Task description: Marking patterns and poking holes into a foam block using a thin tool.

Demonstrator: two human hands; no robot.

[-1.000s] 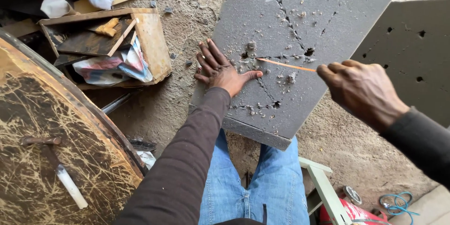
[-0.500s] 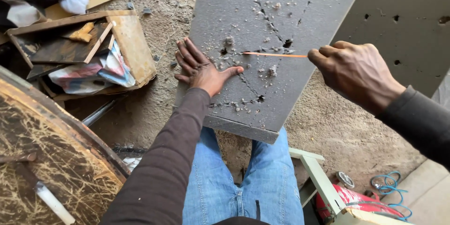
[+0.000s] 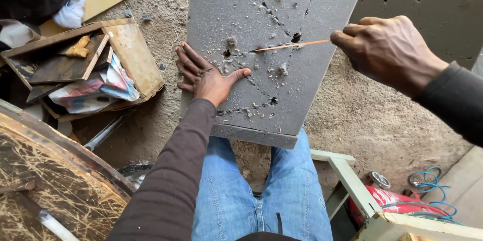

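Note:
A thick grey foam slab rests on my knees and leans away from me, pitted with holes, cut lines and crumbs. My left hand lies flat on its left part, fingers spread, thumb pointing right. My right hand grips the end of a thin orange blade whose tip touches the foam near a small hole in the slab's middle.
A wooden box of scraps and papers lies on the sandy ground at left. A round rusty metal frame fills the lower left. A second grey foam panel stands at upper right. A pale stool frame, red object and blue cable sit lower right.
The view has drifted, so the slab sits higher and more to the left. My left hand stays flat on the foam; my right hand still holds the blade at the slab's middle.

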